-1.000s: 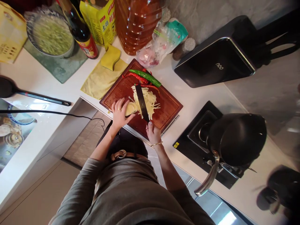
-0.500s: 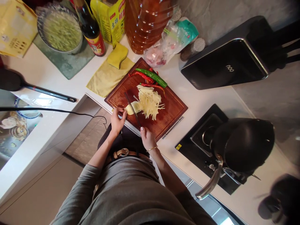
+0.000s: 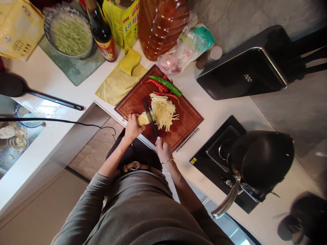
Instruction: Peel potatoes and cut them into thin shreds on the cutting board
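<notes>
A dark wooden cutting board [image 3: 187, 117] lies on the white counter. My left hand [image 3: 132, 126] presses down on a piece of peeled potato [image 3: 143, 119] at the board's near left. My right hand [image 3: 162, 147] grips the handle of a knife [image 3: 149, 115], whose blade stands against the right side of the potato piece. A pile of pale potato strips [image 3: 163, 110] lies just right of the blade. A green chili [image 3: 166, 85] and red chilies [image 3: 155, 85] rest at the board's far edge.
A yellow cloth and sponge [image 3: 120, 80] lie left of the board. Behind stand a soy sauce bottle [image 3: 102, 32], an oil jug [image 3: 160, 27], a bowl [image 3: 67, 32] and a plastic bag [image 3: 185, 49]. A black pan [image 3: 260, 160] sits on the stove at right; a ladle [image 3: 38, 95] lies left.
The knife was tilted away from the potato half a second ago; now the blade stands against it again. My left hand has closed back over the potato piece.
</notes>
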